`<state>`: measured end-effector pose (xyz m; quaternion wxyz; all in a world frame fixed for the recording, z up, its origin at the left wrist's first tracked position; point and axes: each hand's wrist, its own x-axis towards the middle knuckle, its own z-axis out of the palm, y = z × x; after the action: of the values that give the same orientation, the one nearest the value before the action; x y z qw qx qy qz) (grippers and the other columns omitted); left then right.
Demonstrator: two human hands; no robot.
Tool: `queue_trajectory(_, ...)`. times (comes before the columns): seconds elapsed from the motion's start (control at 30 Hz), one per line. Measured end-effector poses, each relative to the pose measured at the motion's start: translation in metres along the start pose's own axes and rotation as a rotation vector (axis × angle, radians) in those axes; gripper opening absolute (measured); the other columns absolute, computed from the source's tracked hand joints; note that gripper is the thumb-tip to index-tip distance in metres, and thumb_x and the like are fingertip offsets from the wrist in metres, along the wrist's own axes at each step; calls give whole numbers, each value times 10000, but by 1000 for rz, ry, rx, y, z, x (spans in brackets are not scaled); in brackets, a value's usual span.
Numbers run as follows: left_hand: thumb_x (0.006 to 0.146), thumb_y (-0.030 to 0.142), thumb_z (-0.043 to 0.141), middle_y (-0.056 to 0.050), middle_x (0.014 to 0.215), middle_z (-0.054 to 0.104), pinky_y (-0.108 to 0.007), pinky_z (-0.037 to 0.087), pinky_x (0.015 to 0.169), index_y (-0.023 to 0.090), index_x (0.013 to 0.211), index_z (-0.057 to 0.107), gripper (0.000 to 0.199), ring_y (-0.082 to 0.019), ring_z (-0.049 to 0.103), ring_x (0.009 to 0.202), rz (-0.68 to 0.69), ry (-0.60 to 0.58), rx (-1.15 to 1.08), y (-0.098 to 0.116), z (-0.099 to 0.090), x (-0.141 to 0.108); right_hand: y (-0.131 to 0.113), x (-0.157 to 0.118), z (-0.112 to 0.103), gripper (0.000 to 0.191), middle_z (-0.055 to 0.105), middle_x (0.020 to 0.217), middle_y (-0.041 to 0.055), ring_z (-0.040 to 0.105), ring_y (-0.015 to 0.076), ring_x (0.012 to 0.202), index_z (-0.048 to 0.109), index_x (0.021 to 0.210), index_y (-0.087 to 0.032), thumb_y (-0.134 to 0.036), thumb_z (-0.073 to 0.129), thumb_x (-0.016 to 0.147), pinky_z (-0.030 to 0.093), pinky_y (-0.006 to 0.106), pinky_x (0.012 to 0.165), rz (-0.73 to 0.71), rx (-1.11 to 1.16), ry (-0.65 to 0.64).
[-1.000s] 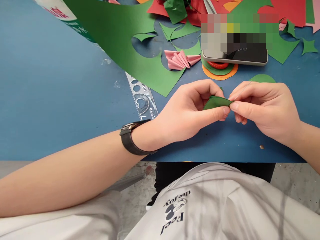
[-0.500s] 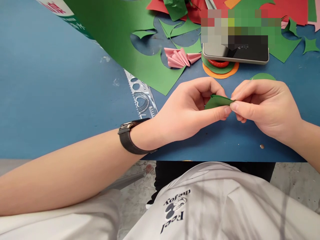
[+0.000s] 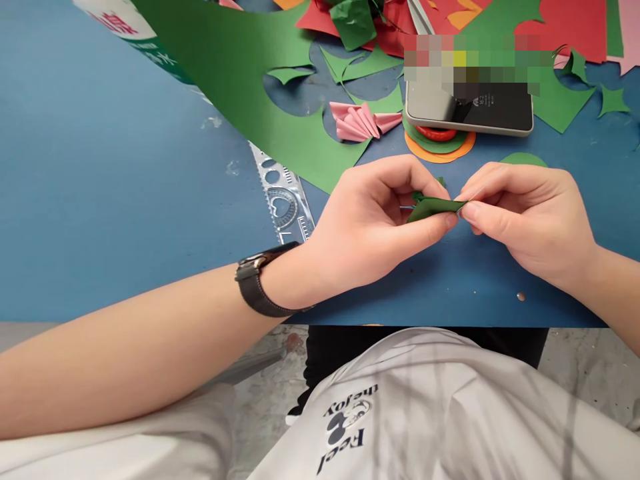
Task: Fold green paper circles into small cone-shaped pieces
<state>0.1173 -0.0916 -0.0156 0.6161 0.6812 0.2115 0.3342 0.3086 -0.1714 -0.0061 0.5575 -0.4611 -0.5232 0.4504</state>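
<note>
Folded green paper (image 3: 433, 208) has tipped slightly flatter, pinched in the grip of left hand (image 3: 373, 223) and right hand (image 3: 540, 217) alike.

Shirt (image 3: 450, 413) — "Feel the joy"; label (image 3: 156, 53) — "水"

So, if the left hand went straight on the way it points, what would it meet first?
Most likely the right hand, pinching the tip of the green paper that the left hand holds; depth is unclear.
</note>
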Motion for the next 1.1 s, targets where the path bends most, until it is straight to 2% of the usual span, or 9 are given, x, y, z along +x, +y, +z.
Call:
queue_trajectory(0.2,777,158,897,22,831,757,-280,595,645,207,786,682,222,-136,697,711,-109,-2,-102,1,2,1,0,-2,2,207,746,768,-41,629,59,625,813,796,-223,-37,738,847,554,215,571,-67,-37,31)
queue_trajectory(0.4,766,208,952,37,776,719,-255,627,649,198,776,639,313,-122,721,692,-230,-14,-267,2,5,2,0,-5,5,177,722,782,-52,625,33,568,780,845,-207,-61,694,899,515,185,502,-64,-73,45)
queue_trajectory(0.67,763,237,982,57,722,706,-236,658,681,202,793,628,357,-115,733,692,-335,-35,-393,6,5,3,-1,-2,1,162,748,791,-47,622,45,600,787,853,-217,-65,752,895,549,191,544,-58,-47,-25)
queue_trajectory(0.77,747,214,988,58,715,696,-222,650,670,197,802,630,363,-110,726,684,-354,-21,-390,6,5,3,-2,0,-1,160,757,794,-54,634,50,602,793,827,-232,-74,803,852,563,193,545,-33,-22,-39)
queue_trajectory(1.1,737,184,959,46,772,708,-256,686,694,192,827,644,327,-124,728,716,-337,-5,-299,6,6,2,-3,1,0,192,720,726,-79,623,57,551,776,787,-248,-73,783,866,553,220,539,95,-22,12)
